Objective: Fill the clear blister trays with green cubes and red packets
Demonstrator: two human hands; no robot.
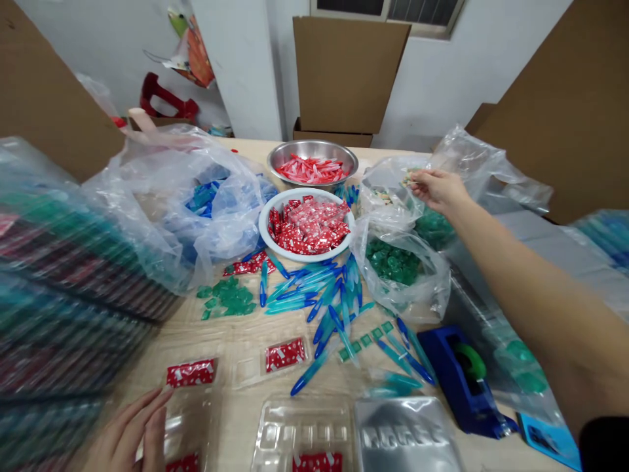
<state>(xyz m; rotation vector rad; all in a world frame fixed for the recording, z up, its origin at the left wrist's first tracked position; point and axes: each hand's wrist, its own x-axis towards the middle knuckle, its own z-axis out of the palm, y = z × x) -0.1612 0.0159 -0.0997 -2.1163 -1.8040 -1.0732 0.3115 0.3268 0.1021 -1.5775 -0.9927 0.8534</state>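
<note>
My right hand (435,187) reaches far forward over a clear bag of small beige pieces (386,198). Its fingers are pinched around a small pale piece (407,177) too small to name. At the lower left, my left hand (132,432) lies with its fingers stretched out along the edge of a clear plastic blister tray (201,413). Just beyond those fingertips is a red dotted packet (190,373) in the tray's far part. Another tray (246,370) holds a red dotted packet (285,354). Two more trays stand at the front, one clear (275,419) and one greyish (405,432).
Blue and teal pens (314,295) are spread mid-table. Behind them stand a white bowl of red packets (264,226) and a steel bowl (354,164). Green pieces fill a bag (393,259). A blue tape dispenser (445,380) is at right; blurred stacks (63,314) rise at left.
</note>
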